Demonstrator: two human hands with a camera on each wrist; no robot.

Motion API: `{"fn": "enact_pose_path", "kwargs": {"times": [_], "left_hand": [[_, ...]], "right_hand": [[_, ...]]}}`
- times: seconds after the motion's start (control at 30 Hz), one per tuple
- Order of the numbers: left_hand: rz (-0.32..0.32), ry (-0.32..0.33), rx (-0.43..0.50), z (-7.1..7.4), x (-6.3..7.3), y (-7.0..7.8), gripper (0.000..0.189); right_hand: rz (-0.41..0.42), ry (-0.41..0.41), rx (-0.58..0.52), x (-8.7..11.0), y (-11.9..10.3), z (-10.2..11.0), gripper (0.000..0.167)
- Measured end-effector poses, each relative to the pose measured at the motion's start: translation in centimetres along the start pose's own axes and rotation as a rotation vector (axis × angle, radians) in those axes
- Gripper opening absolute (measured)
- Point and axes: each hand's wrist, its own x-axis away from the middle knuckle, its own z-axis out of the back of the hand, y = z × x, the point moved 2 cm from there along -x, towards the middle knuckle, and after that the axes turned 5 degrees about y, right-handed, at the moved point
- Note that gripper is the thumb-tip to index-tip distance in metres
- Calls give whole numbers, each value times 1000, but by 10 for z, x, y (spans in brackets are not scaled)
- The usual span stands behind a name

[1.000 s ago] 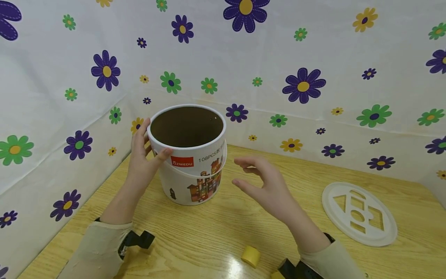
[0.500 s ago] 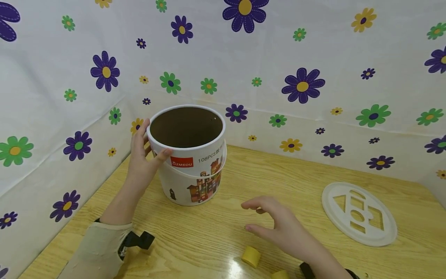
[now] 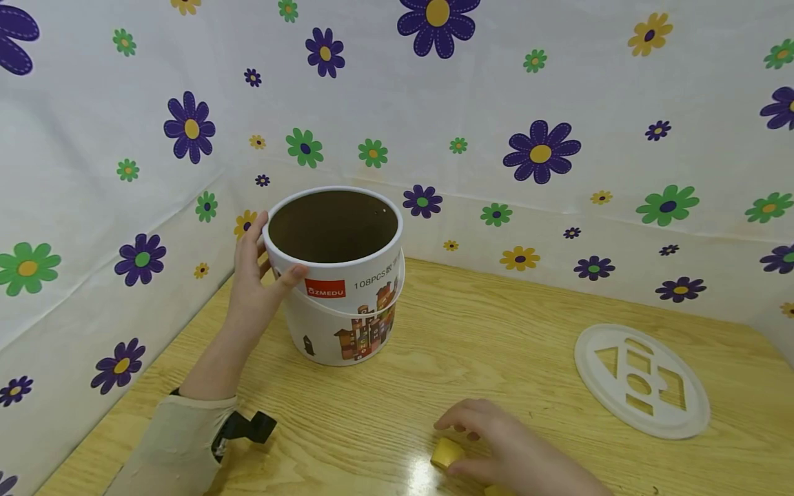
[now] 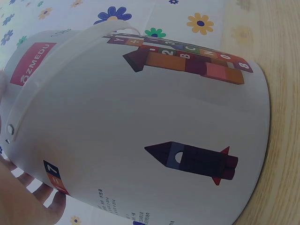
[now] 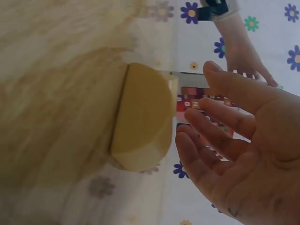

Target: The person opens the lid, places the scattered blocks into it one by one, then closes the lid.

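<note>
A white bucket (image 3: 338,337) with printed block pictures, a red label and a white handle stands upright on the table. My left hand (image 3: 248,296) holds its left side near the rim, thumb on the front and fingers round the side; the left wrist view shows those fingers (image 4: 42,192) against the wall. At the lower middle, my right hand (image 3: 496,441) hovers over a small yellow block (image 3: 446,452), which lies between its thumb and fingers. In the right wrist view the fingers are loosely bent, and a yellow rounded block (image 5: 143,117) sits close to the camera.
A white round lid (image 3: 657,420) with shaped cut-outs lies flat on the right of the wooden table (image 3: 484,324). Another yellow block (image 3: 494,490) shows partly beneath the right hand at the bottom edge. A flowered cloth (image 3: 471,89) hangs behind and at the left.
My right hand has moved from beside the bucket down towards the front of the table, reaching the yellow block. The left hand and the bucket have stayed still.
</note>
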Motion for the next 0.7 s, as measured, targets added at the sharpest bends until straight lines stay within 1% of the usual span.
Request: {"fn": "enact_pose_path", "kwargs": {"times": [0.1, 0.2, 0.43, 0.7], "left_hand": [[4, 3, -3, 0, -1, -1, 84], [0, 4, 0, 0, -1, -2, 84], [-6, 1, 5, 0, -1, -2, 84], [-2, 2, 3, 0, -1, -1, 84]], "right_hand": [[58, -12, -4, 1, 3, -4, 31], [85, -7, -4, 1, 6, -7, 28], [98, -9, 14, 1, 11, -11, 28], [55, -18, 3, -3, 13, -12, 26]]}}
